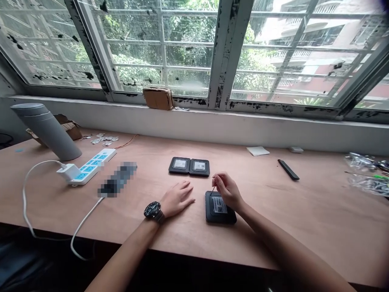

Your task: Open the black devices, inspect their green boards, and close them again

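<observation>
Watching on my remote feed here: my right hand (227, 191) is pinched shut around a thin pin (212, 190), and the pin's tip comes down onto a black box-shaped device (212, 213) right under that hand. The device lies flat on the plywood desk (304, 219) with a white label on top. Its long axis seems to run away from me, though the squashed view makes that a bit iffy. The right hand is clearly the nearer one, sitting partly over the device. My left hand (178, 198) is just to the device's left, open and flat on the wood, holding nothing, with a black watch (154, 211) on the wrist. Ahead of the left hand sit two similar black devices (189, 166), side by side. Further left of it there's a blue-and-white power strip (88, 167).
</observation>
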A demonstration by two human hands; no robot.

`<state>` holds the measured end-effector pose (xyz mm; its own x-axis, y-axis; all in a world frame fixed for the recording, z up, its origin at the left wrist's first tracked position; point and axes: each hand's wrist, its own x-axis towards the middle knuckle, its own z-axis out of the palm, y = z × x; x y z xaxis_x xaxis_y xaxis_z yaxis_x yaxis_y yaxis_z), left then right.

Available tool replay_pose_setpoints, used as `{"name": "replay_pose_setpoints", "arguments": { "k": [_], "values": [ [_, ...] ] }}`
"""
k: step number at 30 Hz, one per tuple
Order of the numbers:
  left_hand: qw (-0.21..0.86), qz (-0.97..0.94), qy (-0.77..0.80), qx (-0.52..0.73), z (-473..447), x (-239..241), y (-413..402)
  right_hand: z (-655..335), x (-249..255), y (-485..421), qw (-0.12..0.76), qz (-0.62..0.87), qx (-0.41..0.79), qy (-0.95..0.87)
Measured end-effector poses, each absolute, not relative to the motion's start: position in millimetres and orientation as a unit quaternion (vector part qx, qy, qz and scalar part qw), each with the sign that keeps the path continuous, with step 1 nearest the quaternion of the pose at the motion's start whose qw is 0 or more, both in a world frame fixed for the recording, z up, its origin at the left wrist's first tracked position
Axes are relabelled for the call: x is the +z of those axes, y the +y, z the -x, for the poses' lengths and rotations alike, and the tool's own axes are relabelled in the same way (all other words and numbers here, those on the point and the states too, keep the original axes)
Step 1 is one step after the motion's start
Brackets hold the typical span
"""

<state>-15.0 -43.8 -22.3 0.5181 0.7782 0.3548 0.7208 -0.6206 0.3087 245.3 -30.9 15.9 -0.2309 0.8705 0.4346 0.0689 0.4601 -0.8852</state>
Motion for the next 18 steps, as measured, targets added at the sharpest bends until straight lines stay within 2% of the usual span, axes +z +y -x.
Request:
{"name": "replay_pose_setpoints", "arguments": {
  "k": [6,14,18],
  "values": [
    [0.064,-0.866,0.432,0.241,15.9,-23.2,-43.6,-249.9,25.5,-30.3,0.456,0.322,0.441,-0.702],
    [0.061,-0.869,0.433,0.229,16.8,-23.9,-41.2,-250.2,22.9,-24.4,0.527,0.296,0.476,-0.638],
    [0.035,-0.875,0.43,0.222,11.2,-18.1,-45.0,-261.1,31.6,-19.0,0.583,0.307,0.444,-0.607]
  ]
}}
